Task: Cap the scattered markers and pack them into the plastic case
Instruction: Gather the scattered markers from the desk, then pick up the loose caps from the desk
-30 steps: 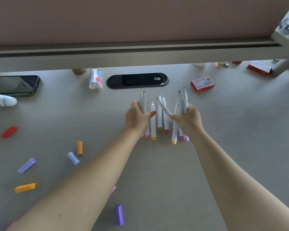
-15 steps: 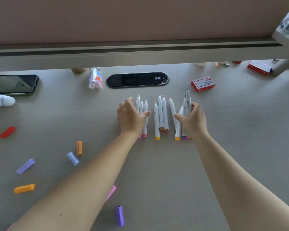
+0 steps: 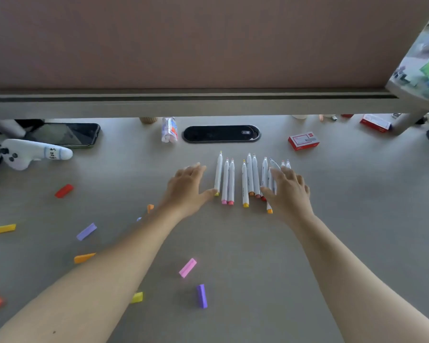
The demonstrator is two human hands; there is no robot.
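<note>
Ten or so white markers (image 3: pixel 250 179) lie side by side in a rough row at the middle of the grey desk (image 3: pixel 357 206), tips toward twelve o'clock, all uncapped; the ones at the right are partly hidden, so the count is not sure. The left hand (image 3: pixel 187 188) lies flat with fingers spread, its thumb touching the coloured end of the outermost marker at nine o'clock of the row. The right hand (image 3: pixel 289 191) lies fingers-straight over the markers at three o'clock, holding nothing.

The step, I judge, is squaring the row before capping. It would go best by pressing gently inward from both sides so none roll, then matching each cap by colour.

I count ten loose caps from seven to ten o'clock: two purple (image 3: pixel 86 231), two red (image 3: pixel 64 190), two orange (image 3: pixel 84 257), two yellow (image 3: pixel 3 229), one pink (image 3: pixel 187 267), one pale blue mostly hidden by the left forearm. No plastic case is in view.

A phone (image 3: pixel 65 133), a red box (image 3: pixel 304 142) and a white toy (image 3: pixel 32 153) sit farther back.
</note>
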